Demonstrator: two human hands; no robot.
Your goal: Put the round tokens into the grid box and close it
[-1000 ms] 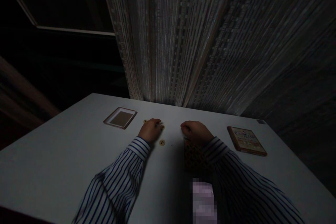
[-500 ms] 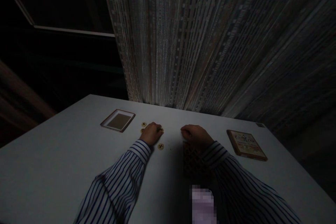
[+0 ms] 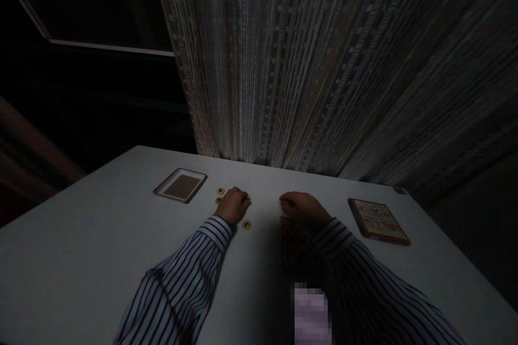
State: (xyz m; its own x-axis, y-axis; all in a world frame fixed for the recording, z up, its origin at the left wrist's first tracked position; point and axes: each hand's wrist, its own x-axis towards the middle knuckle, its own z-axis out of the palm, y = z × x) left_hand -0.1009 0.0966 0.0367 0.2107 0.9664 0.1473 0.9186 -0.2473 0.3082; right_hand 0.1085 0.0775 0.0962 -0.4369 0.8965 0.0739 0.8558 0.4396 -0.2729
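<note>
Pretty dim room you've got there, with a stringy striped curtain (image 3: pixel 259 64) hanging behind your white table (image 3: pixel 101 215). I'll use the open tray (image 3: pixel 182 187) as the landmark for everything.

Just right of the tray sit two yellow discs (image 3: pixel 220 191) with dark marks, close together. A bit further right of it is your left hand (image 3: pixel 233 206), fingers bent down over another disc (image 3: pixel 249 200) that mostly hides at the fingertips. Can't tell whether that grip is pinching it or just resting on it. One loose disc (image 3: pixel 246 225) lies right of the tray and nearer to you, apart from your fingers.

Your right hand (image 3: pixel 304 208) is well over to the right of the tray, loosely curled above a dark patterned piece (image 3: pixel 297 245). Can't see into that grip, so no idea if it's holding anything or touching the piece. Furthest right of the tray is a flat illustrated box (image 3: pixel 379 221).

My read: the step in hand is handling discs with the left, right hand waiting. The next move calls for a light fingertip pinch on a disc's edge, without nudging the pair beside the tray.
</note>
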